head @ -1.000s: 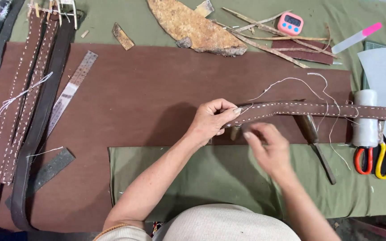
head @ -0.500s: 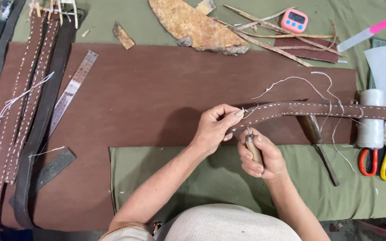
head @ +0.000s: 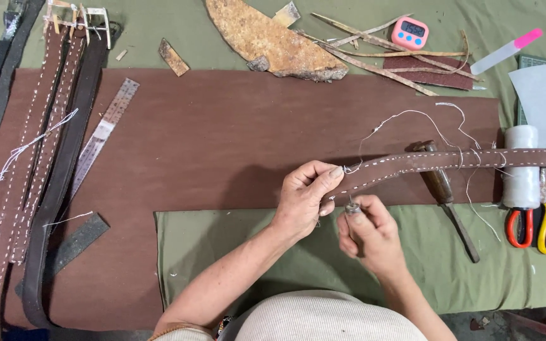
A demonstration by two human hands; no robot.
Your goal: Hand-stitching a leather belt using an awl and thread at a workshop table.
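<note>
My left hand pinches the near end of a brown leather strap with white stitching along both edges; the strap runs off to the right over the table. My right hand sits just below that end, closed around a small lighter whose metal top points up at the strap tip. Loose white thread trails from the strap end across the large brown leather sheet.
A spool of white thread, scissors with red and yellow handles, and a wooden-handled tool lie to the right. Stitched belts and a steel ruler lie left. A pink timer and leather scraps sit at the back.
My right hand has picked up the lighter and brought it up under the strap end. My left hand has kept its pinch on the strap.
</note>
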